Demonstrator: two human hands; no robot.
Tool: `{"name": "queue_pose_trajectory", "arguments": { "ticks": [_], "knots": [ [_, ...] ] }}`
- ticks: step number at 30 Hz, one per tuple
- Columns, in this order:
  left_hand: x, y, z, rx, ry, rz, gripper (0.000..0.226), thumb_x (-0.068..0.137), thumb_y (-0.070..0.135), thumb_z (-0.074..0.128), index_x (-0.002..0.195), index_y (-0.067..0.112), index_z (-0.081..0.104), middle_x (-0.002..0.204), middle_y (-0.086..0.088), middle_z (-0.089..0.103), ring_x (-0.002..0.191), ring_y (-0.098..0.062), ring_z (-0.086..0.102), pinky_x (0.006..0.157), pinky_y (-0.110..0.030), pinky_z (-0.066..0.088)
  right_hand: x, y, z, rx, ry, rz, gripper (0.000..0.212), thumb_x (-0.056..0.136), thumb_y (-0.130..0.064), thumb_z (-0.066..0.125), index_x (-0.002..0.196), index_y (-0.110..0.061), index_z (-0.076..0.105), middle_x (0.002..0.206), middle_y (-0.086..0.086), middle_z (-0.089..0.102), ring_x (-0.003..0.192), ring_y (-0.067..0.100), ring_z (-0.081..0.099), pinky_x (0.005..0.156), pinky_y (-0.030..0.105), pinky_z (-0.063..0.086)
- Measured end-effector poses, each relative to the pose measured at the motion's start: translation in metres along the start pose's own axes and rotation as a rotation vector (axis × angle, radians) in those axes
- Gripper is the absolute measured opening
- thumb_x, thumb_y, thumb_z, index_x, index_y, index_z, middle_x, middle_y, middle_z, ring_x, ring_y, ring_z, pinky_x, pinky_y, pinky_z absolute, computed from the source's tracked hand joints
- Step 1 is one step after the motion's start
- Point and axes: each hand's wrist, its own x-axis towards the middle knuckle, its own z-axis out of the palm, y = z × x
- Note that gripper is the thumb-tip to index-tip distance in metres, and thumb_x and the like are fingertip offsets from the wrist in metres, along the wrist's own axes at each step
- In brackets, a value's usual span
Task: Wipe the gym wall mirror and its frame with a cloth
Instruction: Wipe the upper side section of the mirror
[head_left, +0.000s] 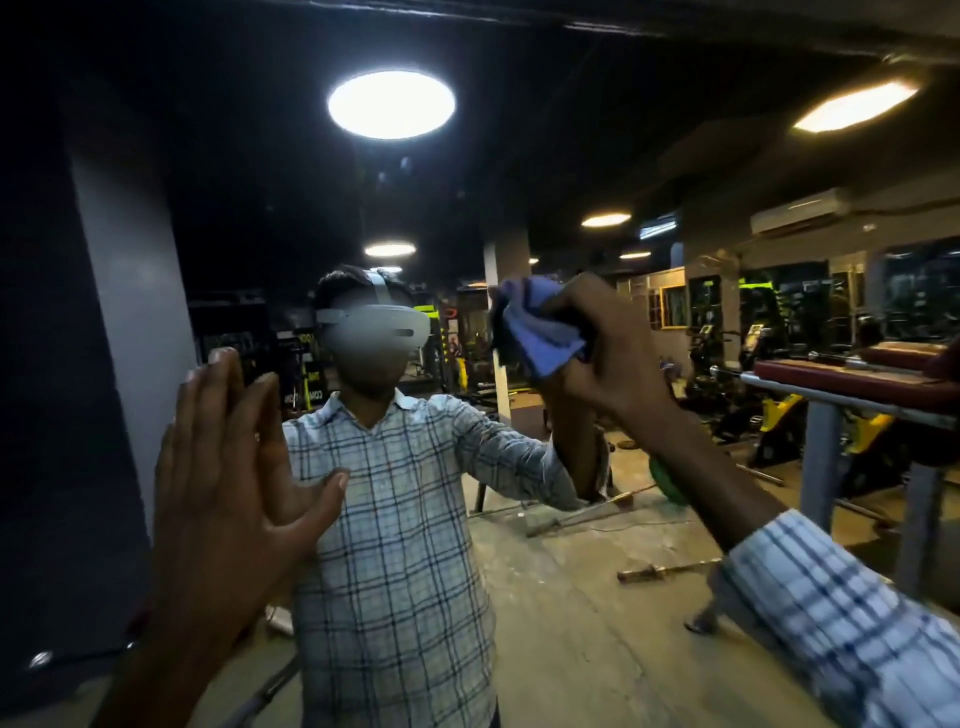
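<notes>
Right hand, centre right of frame: fingers clamped on a bunched blue cloth, which is pressed to the mirror beside the reflected head. Left hand, lower left: fingers straight and close together, thumb out, holding nothing, palm seemingly resting on the glass.

Cloth looks soft, light and limp. Best gripped wadded in the palm, as here, so loose corners don't flop. Mirror is hard, slick, breakable and wall-fixed, so it probably wants even pressure, not leaning weight. Mirror frame not clearly made out, so can't judge whether it's been wiped.
</notes>
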Motion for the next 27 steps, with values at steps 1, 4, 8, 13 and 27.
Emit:
{"name": "queue_pose_trajectory", "arguments": {
  "ticks": [1, 4, 8, 13, 27],
  "knots": [
    [0.0, 0.003, 0.001, -0.01, 0.003, -0.008, 0.107, 0.075, 0.072, 0.056, 0.161, 0.013, 0.032, 0.175, 0.0, 0.006, 0.162, -0.019, -0.001, 0.128, -0.056, 0.014, 0.003, 0.009, -0.007, 0.002, 0.099, 0.06, 0.027, 0.088, -0.027, 0.071, 0.1, -0.004, 0.064, 0.099, 0.006, 0.063, 0.088, 0.006, 0.055, 0.077, 0.016, 0.048],
    [-0.003, 0.009, 0.004, -0.022, 0.001, -0.042, 0.108, 0.073, 0.07, 0.06, 0.162, 0.016, 0.03, 0.175, 0.002, 0.004, 0.162, -0.017, -0.003, 0.127, -0.053, 0.013, -0.019, 0.01, 0.0, 0.046, 0.241, 0.226, 0.021, 0.087, -0.014, 0.077, 0.101, -0.005, 0.065, 0.104, 0.002, 0.064, 0.09, 0.001, 0.057, 0.081, 0.017, 0.053],
    [-0.004, 0.013, 0.011, 0.009, -0.01, -0.108, 0.112, 0.071, 0.071, 0.065, 0.162, 0.018, 0.027, 0.175, 0.004, 0.002, 0.161, -0.017, -0.003, 0.127, -0.057, 0.019, -0.095, -0.026, 0.024, 0.21, -0.031, 0.043, 0.022, 0.086, -0.012, 0.058, 0.106, -0.009, 0.067, 0.111, -0.018, 0.058, 0.106, -0.011, 0.054, 0.093, 0.012, 0.046],
    [0.0, 0.034, 0.016, 0.018, -0.028, -0.056, 0.11, 0.072, 0.068, 0.066, 0.163, 0.022, 0.026, 0.175, 0.004, 0.0, 0.161, -0.018, -0.004, 0.126, -0.055, 0.015, -0.078, 0.025, -0.018, 0.115, -0.118, 0.022, 0.023, 0.084, -0.015, 0.07, 0.105, -0.011, 0.063, 0.111, -0.01, 0.061, 0.097, -0.002, 0.058, 0.082, 0.027, 0.058],
    [0.004, 0.082, 0.054, -0.02, -0.007, -0.075, 0.113, 0.071, 0.075, 0.061, 0.161, 0.014, 0.029, 0.175, -0.004, 0.009, 0.162, -0.023, 0.004, 0.128, -0.058, 0.012, -0.085, 0.07, -0.055, 0.094, -0.106, 0.084, 0.03, 0.081, -0.017, 0.077, 0.107, -0.01, 0.062, 0.11, 0.0, 0.065, 0.095, 0.009, 0.062, 0.082, 0.03, 0.058]
  ]
}}
